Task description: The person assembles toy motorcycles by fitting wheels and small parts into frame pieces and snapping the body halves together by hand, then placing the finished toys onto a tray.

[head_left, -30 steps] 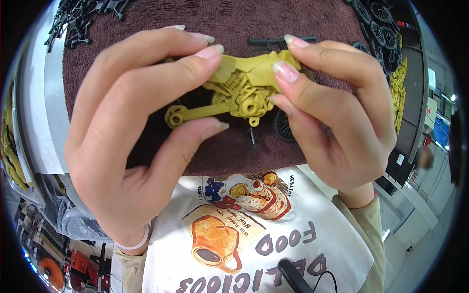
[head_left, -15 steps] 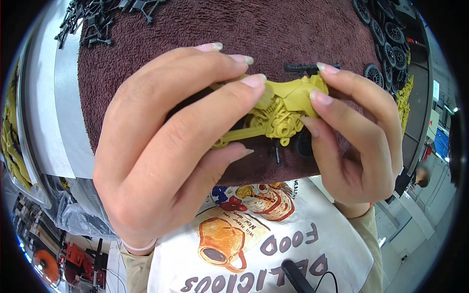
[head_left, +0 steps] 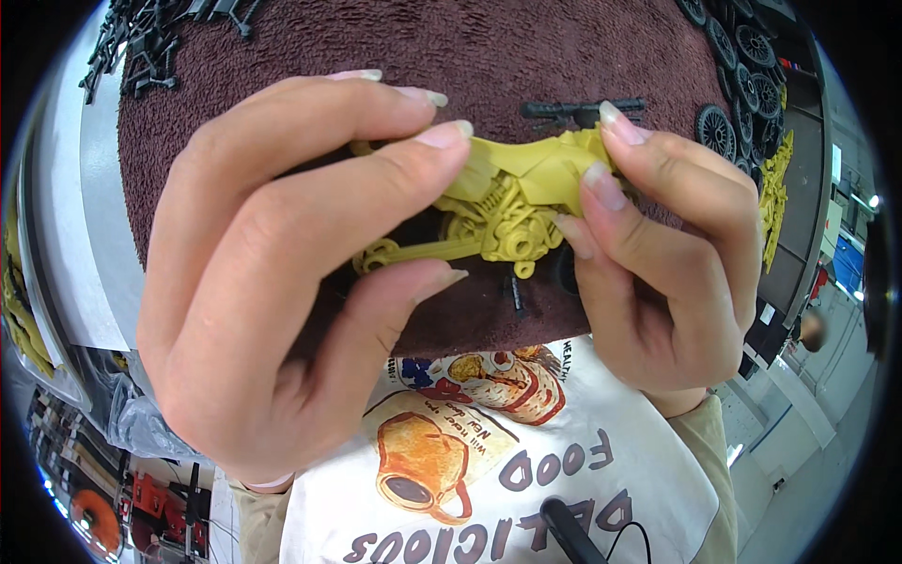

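Note:
A yellow plastic toy motorcycle body (head_left: 526,174), with moulded engine detail, is held level above the towel between both hands. My left hand (head_left: 272,235) grips its left end, fingers over the top and thumb below, covering much of that end. My right hand (head_left: 672,263) pinches the right end with its fingertips. Just past the body's top right is a black bar-shaped part (head_left: 583,111), close to my right index finger; whether it is attached I cannot tell. Under the body lies a small black stick-like piece (head_left: 516,293). A dark round part (head_left: 567,271) is mostly hidden by my right hand.
A brown towel (head_left: 451,56) covers the work surface. Black frame-like parts (head_left: 141,47) are heaped at the far left, black spoked wheels (head_left: 717,132) at the far right. Yellow parts (head_left: 775,193) lie beyond the wheels, more yellow pieces (head_left: 26,315) in a tray at the left.
Both hands and the yellow motorcycle body have shifted a little to the left in the picture. The grip looks much the same.

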`<state>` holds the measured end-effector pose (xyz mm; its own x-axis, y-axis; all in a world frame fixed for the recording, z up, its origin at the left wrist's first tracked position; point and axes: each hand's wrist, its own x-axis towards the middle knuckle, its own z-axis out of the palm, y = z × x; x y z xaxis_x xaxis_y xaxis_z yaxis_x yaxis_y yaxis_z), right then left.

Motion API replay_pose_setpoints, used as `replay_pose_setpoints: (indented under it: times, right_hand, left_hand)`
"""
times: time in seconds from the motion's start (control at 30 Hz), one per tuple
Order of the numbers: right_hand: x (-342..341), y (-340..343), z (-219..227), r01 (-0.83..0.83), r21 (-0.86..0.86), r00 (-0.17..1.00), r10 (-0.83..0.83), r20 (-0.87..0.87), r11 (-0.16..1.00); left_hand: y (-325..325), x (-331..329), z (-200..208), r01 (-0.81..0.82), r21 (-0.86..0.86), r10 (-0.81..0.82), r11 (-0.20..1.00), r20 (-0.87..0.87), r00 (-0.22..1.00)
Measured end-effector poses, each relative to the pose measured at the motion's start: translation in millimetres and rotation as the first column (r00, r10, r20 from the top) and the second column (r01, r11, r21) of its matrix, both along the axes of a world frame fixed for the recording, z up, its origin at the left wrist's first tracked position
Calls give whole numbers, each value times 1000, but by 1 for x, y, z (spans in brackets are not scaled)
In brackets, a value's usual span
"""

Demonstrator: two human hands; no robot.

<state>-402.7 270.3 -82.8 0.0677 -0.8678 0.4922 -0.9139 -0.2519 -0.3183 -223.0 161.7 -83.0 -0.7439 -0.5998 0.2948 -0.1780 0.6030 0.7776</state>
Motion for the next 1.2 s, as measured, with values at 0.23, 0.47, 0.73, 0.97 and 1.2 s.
replay_pose_setpoints:
  times: [0.23, 0.47, 0.73, 0.97, 1.2]
  right_hand:
    - [-5, 2, -1, -45, -23, 998, 46, 48, 999]
    - [3, 12, -3, 33, 19, 997, -35, 72, 999]
    - [3, 21, 8, 43, 167, 960, -87, 267, 985]
    - [-3, 26, 16, 64, 160, 975, -95, 200, 985]
    - [-2, 20, 16, 79, 170, 979, -109, 172, 982]
  left_hand:
    - [0, 5, -11, 26, -94, -34, 995, -89, 995]
    - [-2, 6, -8, 76, -158, -80, 985, -20, 997]
    - [-5, 5, -8, 74, -134, -81, 988, -45, 996]
    - [-5, 4, 2, 129, -190, -126, 973, 27, 992]
    - [-17, 4, -14, 189, -327, -197, 926, 10, 980]
